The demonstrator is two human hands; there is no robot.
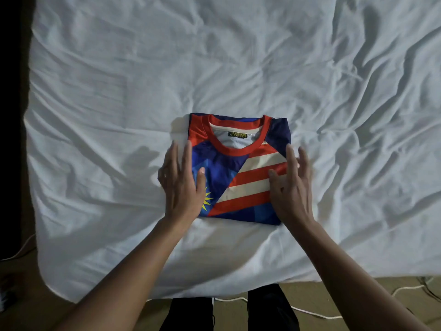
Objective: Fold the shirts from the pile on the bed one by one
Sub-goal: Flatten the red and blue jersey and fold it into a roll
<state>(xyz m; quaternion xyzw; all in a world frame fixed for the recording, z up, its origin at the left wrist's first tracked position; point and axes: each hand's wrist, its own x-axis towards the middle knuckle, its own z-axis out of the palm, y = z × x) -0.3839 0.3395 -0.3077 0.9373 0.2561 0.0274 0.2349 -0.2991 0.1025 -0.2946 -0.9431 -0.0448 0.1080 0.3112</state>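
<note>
On my feed, a folded shirt (238, 168) lies toward the bed's (119, 91) near edge; left hand (181, 185) and right hand (291, 187) flank it, fingers (175, 154) released, thumbs touching the fabric.

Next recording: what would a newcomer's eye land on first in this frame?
The folded red, blue and white striped jersey shirt, collar away from the person, stands out brightly at the middle of the wrinkled white bed sheet. The left hand and right hand lie with straight fingers along its left and right edges, thumbs over the fabric.
</note>
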